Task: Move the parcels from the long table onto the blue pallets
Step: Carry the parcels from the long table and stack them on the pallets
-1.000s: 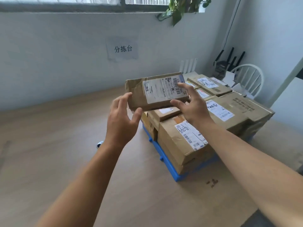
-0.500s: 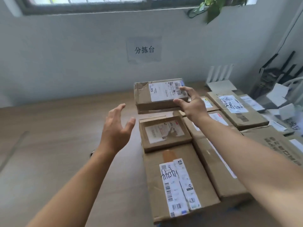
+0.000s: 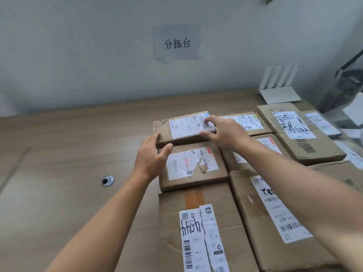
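1. Flat brown parcel (image 3: 184, 127) sits at the far end of the left row of stacked parcels, long side across the view, white label up. Cannot tell if its weight is fully down
2. right hand (image 3: 225, 132) clamps the parcel's right end: fingers (image 3: 213, 118) over the top on the label's barcode, thumb on the near edge
3. left hand (image 3: 151, 156) is at the near-left corner: fingers (image 3: 155, 138) together, nearly straight, pressed against the corner's side. Thumb is spread apart, tip at the seam with the next box, not wrapped round anything
4. torn-label parcel (image 3: 192, 167) is just in front, touching the parcel's near side
5. taped parcel (image 3: 200, 228) is nearest the camera in the same row, with an orange tape strip and black handwriting on its label
6. Right row: long-label parcel (image 3: 275, 213) lies beside the taped one, and one more is mostly hidden under the right forearm. green-dot parcel (image 3: 243, 121) is at the far end, just beside the held one
7. scribbled parcel (image 3: 294, 132) is further right, black marker across its label
8. Wood-look bench (image 3: 59, 173) carries it all. Round grommet (image 3: 107, 181) is left of the stack, well apart
9. white router (image 3: 279, 91) stands at the bench's back edge, paper sign (image 3: 177, 43) on the wall above
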